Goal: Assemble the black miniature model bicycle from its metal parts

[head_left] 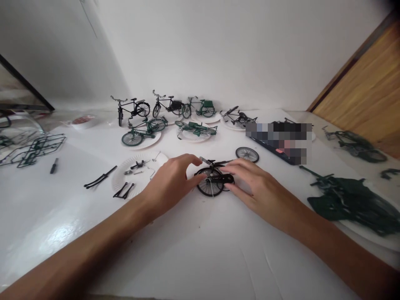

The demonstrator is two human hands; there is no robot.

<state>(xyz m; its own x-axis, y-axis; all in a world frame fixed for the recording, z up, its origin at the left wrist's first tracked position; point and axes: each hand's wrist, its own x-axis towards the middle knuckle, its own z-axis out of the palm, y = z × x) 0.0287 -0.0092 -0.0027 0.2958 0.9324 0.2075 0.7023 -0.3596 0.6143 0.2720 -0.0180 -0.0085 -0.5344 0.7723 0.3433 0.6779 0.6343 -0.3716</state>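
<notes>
A partly built black model bicycle point(209, 183) stands on the white tabletop between my two hands. My left hand point(175, 177) has its thumb against the spoked rear wheel and its index finger by the rack above, pinching that end. From the other side, my right hand point(254, 181) grips the frame near the chainring with thumb and fingers. The far end of the frame is partly hidden behind the right fingers. Just beyond that hand lies a loose spoked wheel point(247, 154).
Left of my hands, a paper plate point(120, 171) carries small metal parts, with black fork pieces point(100, 177) beside it. A screwdriver point(54, 166) lies farther left. Several finished model bicycles point(134, 109) line the back. A phone point(275, 146) and dark green models point(353, 200) occupy the right.
</notes>
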